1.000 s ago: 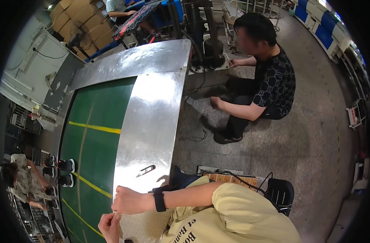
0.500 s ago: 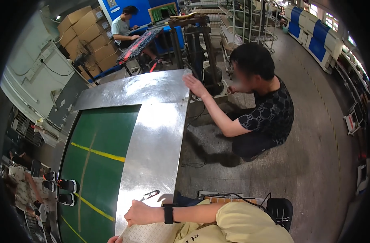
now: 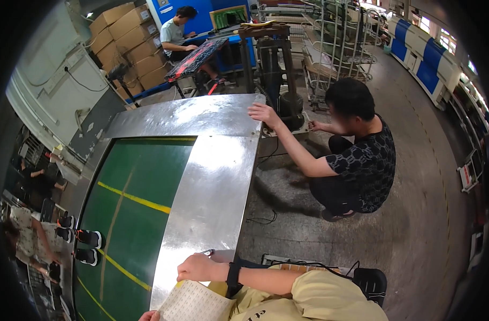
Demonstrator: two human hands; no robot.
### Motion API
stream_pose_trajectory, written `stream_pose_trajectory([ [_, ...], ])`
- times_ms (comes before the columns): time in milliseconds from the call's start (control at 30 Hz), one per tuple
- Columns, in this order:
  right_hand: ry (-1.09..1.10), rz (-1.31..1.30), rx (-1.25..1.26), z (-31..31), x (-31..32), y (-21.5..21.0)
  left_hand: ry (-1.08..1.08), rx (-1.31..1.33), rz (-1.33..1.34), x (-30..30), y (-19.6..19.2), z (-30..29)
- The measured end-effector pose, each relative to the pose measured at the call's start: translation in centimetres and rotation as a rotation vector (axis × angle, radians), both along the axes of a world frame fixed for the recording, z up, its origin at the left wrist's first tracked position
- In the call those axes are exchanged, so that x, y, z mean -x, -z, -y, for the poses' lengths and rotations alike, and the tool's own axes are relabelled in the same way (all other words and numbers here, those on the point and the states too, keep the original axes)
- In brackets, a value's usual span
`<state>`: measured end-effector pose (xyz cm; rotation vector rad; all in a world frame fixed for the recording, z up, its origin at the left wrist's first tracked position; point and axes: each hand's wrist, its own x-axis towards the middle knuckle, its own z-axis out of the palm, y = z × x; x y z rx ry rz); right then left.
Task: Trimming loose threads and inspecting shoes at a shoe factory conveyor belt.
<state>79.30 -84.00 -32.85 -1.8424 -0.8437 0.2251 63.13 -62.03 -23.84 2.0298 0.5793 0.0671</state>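
A pale sheet (image 3: 195, 303) covered with rows of small print lies before me at the lower edge. My right hand (image 3: 196, 267), with a black band on its wrist, is closed on the sheet's upper left corner, where a bit of yellow shows. Only the fingertips of my left hand (image 3: 150, 316) come into view, pinching the sheet's left edge. Just beyond my right hand, a small dark and silver tool (image 3: 207, 252) lies on the shiny metal border (image 3: 212, 182) of the conveyor table, partly hidden by that hand.
Shoes (image 3: 88, 238) stand on and beside the green belt (image 3: 140, 171) at its left side. A crouching person (image 3: 357, 155) in a patterned black shirt touches the table's far right corner. Another person (image 3: 174, 35) sits farther back near stacked cartons (image 3: 132, 32). Wire racks (image 3: 341, 48) stand behind.
The printed sheet has tilted up and shows more of its face. My right hand has shifted slightly right and up, covering part of the small tool. The view has also shifted.
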Motion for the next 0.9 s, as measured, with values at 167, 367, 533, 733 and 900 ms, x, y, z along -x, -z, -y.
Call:
stream_pose_trajectory([
  [167,0.032,-0.04,0.009,-0.7,0.3,1.1,-0.069,0.119,-0.032,0.7,2.6,-1.2],
  [367,0.046,-0.095,0.009,-0.8,0.6,1.1,-0.137,0.092,-0.142,1.4,4.6,-1.0],
  [533,0.003,-0.174,-0.288,-1.2,0.7,2.1,-0.176,0.107,-0.191,0.2,4.1,2.7],
  [733,0.077,-0.224,-0.167,-0.4,0.6,1.4,-0.177,0.053,-0.157,-0.4,6.0,3.0],
  [900,0.056,-0.191,-0.147,-1.0,1.4,3.1,0.017,-0.033,-0.133,-1.2,4.8,4.2],
])
